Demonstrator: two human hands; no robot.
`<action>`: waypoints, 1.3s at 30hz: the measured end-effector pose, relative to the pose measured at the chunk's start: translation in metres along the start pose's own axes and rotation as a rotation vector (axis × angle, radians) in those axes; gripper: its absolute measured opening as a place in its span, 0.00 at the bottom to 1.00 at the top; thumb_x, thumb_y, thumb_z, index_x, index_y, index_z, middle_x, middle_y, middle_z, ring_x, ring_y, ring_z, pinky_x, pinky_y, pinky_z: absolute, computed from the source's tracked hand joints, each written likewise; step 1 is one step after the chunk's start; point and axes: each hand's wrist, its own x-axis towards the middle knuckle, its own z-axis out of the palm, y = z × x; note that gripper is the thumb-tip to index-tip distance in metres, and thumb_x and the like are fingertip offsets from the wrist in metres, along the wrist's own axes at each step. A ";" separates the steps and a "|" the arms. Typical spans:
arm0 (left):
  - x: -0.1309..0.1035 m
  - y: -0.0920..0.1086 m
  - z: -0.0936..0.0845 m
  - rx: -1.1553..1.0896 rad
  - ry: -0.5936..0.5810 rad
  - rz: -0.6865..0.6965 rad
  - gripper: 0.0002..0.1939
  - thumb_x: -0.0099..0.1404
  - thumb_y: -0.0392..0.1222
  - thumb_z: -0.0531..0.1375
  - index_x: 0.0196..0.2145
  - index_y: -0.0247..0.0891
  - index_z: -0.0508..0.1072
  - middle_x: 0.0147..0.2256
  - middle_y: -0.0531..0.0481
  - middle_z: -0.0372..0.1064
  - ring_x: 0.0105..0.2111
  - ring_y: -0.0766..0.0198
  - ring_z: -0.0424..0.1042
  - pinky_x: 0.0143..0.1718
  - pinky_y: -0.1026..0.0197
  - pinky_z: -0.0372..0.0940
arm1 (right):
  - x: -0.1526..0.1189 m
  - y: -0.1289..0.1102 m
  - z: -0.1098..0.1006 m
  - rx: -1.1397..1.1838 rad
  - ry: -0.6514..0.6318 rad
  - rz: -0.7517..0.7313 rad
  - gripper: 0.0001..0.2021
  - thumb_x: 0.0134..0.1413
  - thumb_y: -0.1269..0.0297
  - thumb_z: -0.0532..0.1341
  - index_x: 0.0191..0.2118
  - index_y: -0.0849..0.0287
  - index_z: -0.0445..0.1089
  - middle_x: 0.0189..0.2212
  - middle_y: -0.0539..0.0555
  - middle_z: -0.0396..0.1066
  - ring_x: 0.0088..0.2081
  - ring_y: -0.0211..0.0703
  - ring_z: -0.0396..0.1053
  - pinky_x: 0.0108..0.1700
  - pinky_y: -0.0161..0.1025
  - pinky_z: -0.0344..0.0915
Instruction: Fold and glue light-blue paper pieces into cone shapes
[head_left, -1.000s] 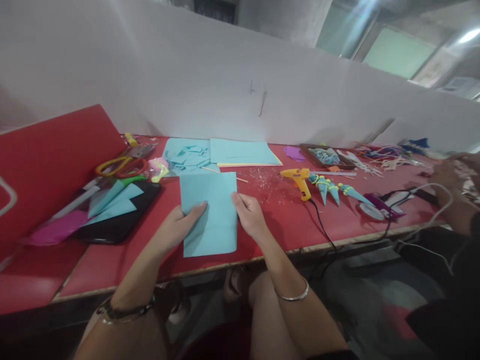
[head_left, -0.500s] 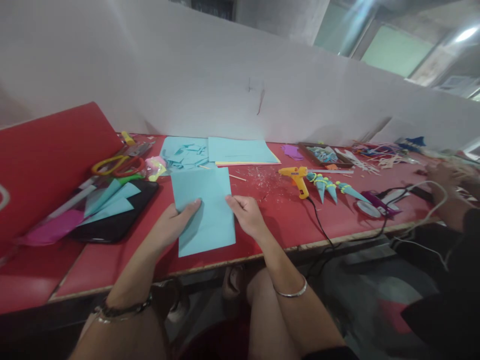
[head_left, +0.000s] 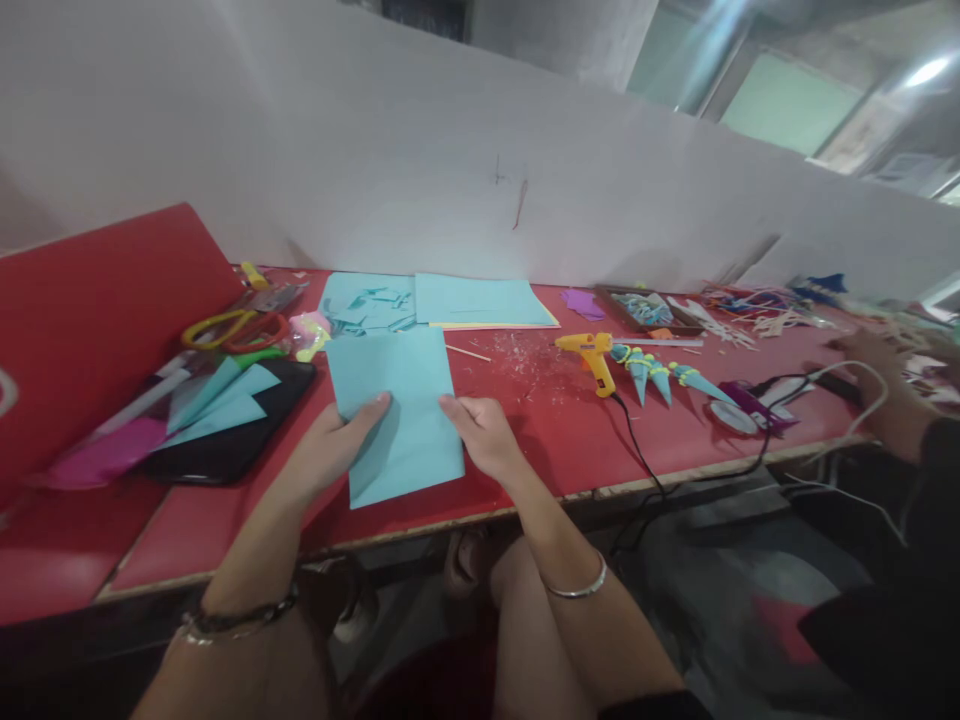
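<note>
A light blue sheet of paper (head_left: 401, 420) is held between my two hands above the red table (head_left: 517, 430), near its front edge. My left hand (head_left: 334, 450) grips the sheet's left side, thumb on top and the other fingers hidden beneath. On the opposite edge, my right hand (head_left: 484, 435) pinches the paper between thumb and curled fingers. Behind it lie a stack of light blue sheets (head_left: 480, 300) and small cut blue pieces (head_left: 379, 308). A thin wooden stick (head_left: 469, 353) rests just past the sheet's upper right corner.
To the right are a yellow glue gun (head_left: 592, 358) with a black cord, blue paper cones (head_left: 649, 375) and a tray (head_left: 652, 312) of scraps. Scissors (head_left: 232, 332) and a black case (head_left: 232, 440) with folded blue paper lie left. Another person's hand (head_left: 881, 370) is at far right.
Both hands have shifted slightly left with the blue sheet, and the sheet is tilted a little more. Things lying on the table have stayed in place.
</note>
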 end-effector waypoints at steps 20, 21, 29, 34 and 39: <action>0.002 -0.001 0.000 -0.059 0.078 -0.008 0.22 0.53 0.55 0.62 0.39 0.35 0.73 0.35 0.49 0.77 0.38 0.56 0.75 0.33 0.62 0.71 | -0.001 0.000 0.000 0.082 -0.154 0.031 0.25 0.52 0.42 0.47 0.18 0.56 0.44 0.17 0.45 0.41 0.21 0.31 0.42 0.21 0.33 0.42; 0.002 -0.001 0.000 -0.061 0.089 -0.008 0.22 0.53 0.55 0.62 0.39 0.35 0.73 0.36 0.49 0.77 0.38 0.56 0.74 0.34 0.62 0.70 | -0.001 0.000 -0.001 0.100 -0.173 0.033 0.25 0.52 0.42 0.48 0.18 0.56 0.45 0.17 0.45 0.42 0.20 0.31 0.43 0.22 0.33 0.43; 0.001 0.003 0.001 -0.095 0.120 -0.014 0.22 0.53 0.52 0.63 0.42 0.36 0.72 0.40 0.49 0.76 0.41 0.56 0.74 0.38 0.61 0.71 | -0.001 0.001 -0.001 0.119 -0.175 0.021 0.26 0.50 0.39 0.48 0.17 0.56 0.46 0.16 0.44 0.44 0.19 0.31 0.44 0.21 0.33 0.44; 0.000 0.005 -0.002 -0.122 0.138 -0.013 0.24 0.53 0.52 0.63 0.44 0.34 0.71 0.37 0.48 0.77 0.39 0.56 0.75 0.38 0.60 0.71 | -0.002 0.002 -0.002 0.132 -0.347 0.090 0.27 0.53 0.40 0.47 0.16 0.57 0.54 0.12 0.45 0.54 0.17 0.32 0.54 0.21 0.32 0.51; 0.000 0.005 -0.004 -0.137 0.136 -0.010 0.23 0.54 0.52 0.63 0.43 0.35 0.71 0.35 0.51 0.77 0.37 0.58 0.75 0.37 0.62 0.71 | -0.003 0.001 -0.003 0.125 -0.293 0.094 0.26 0.52 0.41 0.49 0.17 0.57 0.54 0.11 0.45 0.54 0.17 0.34 0.60 0.19 0.31 0.51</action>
